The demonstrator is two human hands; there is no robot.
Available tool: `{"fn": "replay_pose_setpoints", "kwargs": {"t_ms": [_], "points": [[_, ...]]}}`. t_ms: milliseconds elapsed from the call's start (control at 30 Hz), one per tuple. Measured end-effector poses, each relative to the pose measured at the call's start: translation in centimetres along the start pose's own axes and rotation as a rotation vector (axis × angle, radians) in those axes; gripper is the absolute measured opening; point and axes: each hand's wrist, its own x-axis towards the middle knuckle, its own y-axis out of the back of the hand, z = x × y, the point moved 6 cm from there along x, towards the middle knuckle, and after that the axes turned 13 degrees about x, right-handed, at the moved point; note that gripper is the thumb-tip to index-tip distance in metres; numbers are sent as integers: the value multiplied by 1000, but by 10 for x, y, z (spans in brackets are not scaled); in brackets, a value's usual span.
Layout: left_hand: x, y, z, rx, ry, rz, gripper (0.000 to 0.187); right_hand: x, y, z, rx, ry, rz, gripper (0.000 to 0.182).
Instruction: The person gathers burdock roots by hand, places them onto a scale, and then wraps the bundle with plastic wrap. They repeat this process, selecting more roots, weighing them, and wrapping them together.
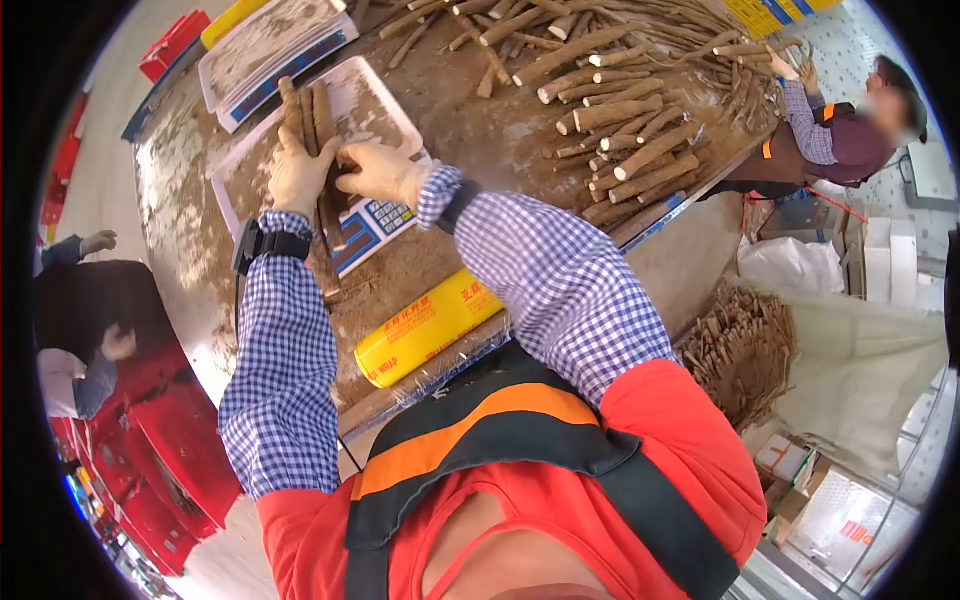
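My left hand is wrapped round a small bunch of long brown roots, which look like yams. They stand out beyond my fingers, and their lower ends show below my palm. Close on the right is my right hand, its fingers curled in against the side of the bunch; what sits between its fingertips is hidden. Both hands are over a weighing scale with a dirty white tray and a blue keypad panel.
Many cut roots are piled at the table's right. A yellow cling film roll lies near the front edge. Another scale stands at upper left. A person handles roots at far right; another person's hand shows at left.
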Motion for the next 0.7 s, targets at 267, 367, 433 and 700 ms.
{"fn": "replay_pose_setpoints", "kwargs": {"t_ms": [267, 367, 433, 700], "points": [[-17, 18, 10, -1, -112, 166, 90, -72, 255, 57, -383, -315, 394, 37], [-29, 33, 29, 173, -220, 321, 71, -89, 369, 101, -848, -455, 662, 32], [-28, 36, 38, 176, -256, 344, 55, -93, 403, 130, -931, -679, 456, 29], [-21, 27, 45, 239, -213, 230, 50, -80, 420, 131, -1016, -771, -23, 40]]}}
